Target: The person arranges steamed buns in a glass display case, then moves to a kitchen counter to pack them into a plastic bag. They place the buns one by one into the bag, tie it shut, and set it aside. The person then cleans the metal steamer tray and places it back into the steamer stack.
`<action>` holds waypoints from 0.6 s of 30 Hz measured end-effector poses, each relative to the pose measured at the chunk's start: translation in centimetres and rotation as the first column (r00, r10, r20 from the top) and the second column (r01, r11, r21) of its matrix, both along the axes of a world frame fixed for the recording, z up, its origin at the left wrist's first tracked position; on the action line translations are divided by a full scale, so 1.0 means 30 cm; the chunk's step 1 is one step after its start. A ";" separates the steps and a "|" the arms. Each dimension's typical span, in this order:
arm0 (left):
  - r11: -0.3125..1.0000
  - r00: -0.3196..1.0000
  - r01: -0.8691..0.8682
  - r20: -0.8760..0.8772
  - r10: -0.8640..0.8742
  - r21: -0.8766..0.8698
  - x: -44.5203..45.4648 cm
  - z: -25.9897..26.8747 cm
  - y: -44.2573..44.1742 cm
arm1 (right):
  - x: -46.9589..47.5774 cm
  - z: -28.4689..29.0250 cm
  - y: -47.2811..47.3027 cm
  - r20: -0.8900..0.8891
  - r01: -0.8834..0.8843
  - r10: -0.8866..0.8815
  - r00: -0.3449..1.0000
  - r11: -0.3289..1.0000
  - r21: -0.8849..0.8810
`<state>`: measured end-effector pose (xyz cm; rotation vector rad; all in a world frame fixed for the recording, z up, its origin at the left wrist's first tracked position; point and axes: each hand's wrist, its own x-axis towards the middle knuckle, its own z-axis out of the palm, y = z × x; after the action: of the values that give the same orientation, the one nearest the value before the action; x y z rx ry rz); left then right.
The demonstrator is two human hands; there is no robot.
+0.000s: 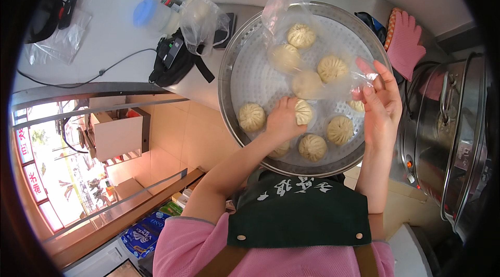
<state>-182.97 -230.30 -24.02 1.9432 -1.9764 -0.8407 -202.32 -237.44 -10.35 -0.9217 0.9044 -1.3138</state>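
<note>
In front of me is a round metal steamer tray (225, 93) with a perforated pale liner. Several pleated steamed buns sit spread over it, such as one bun (252, 117) at the left and another (340, 130) at the right. My left hand (282, 121) is closed around the side of a bun (304, 112) near the tray's middle. At the tray's right side, my right hand (379, 105) pinches a clear plastic bag (287, 11) between thumb and fingers. The bag stretches leftward above the tray and blurs the buns beneath it.
A large metal steamer pot (433, 136) stands at the right, below a pink oven glove (406, 42). Left of the tray are a black bag (172, 62), a knotted plastic bag (201, 19), a blue-lidded container (148, 13) and a cable (90, 79). Tissue packs (144, 234) lie lower left.
</note>
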 end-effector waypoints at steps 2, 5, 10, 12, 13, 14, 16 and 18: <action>0.981 0.974 0.012 -0.222 0.032 0.194 0.083 0.051 -0.011 | -0.008 -0.004 0.007 0.012 0.004 -0.004 1.000 1.000 0.007; 0.870 0.566 0.184 -0.773 0.287 0.457 0.223 0.304 -0.046 | -0.030 -0.023 0.011 0.033 0.004 -0.004 0.999 1.000 0.004; 0.969 0.208 0.152 -0.964 0.163 0.197 0.186 0.537 -0.271 | -0.011 -0.045 0.037 0.087 -0.024 0.024 0.996 1.000 0.003; 0.963 0.453 0.214 -0.890 0.051 0.165 0.122 0.580 -0.422 | -0.008 -0.040 0.040 0.114 -0.020 0.022 0.993 1.000 -0.011; 0.955 0.601 0.224 -0.799 0.021 0.194 0.087 0.565 -0.482 | -0.006 -0.032 0.041 0.139 -0.019 0.020 0.990 1.000 -0.008; 0.946 0.730 0.229 -0.683 -0.013 0.227 0.053 0.537 -0.537 | -0.006 -0.032 0.042 0.162 -0.014 0.014 0.987 1.000 -0.002; 0.879 0.889 0.354 -0.407 -0.210 0.319 0.036 0.394 -0.635 | -0.007 -0.037 0.042 0.162 -0.017 0.017 0.987 1.000 -0.003; 0.822 0.937 0.336 -0.252 -0.243 0.459 0.016 0.266 -0.685 | -0.012 -0.038 0.042 0.159 -0.018 0.019 0.987 1.000 -0.007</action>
<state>-182.49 -250.84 -16.05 1.7191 -2.1224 -1.6952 -202.67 -236.18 -11.48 -0.8147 0.7669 -1.3540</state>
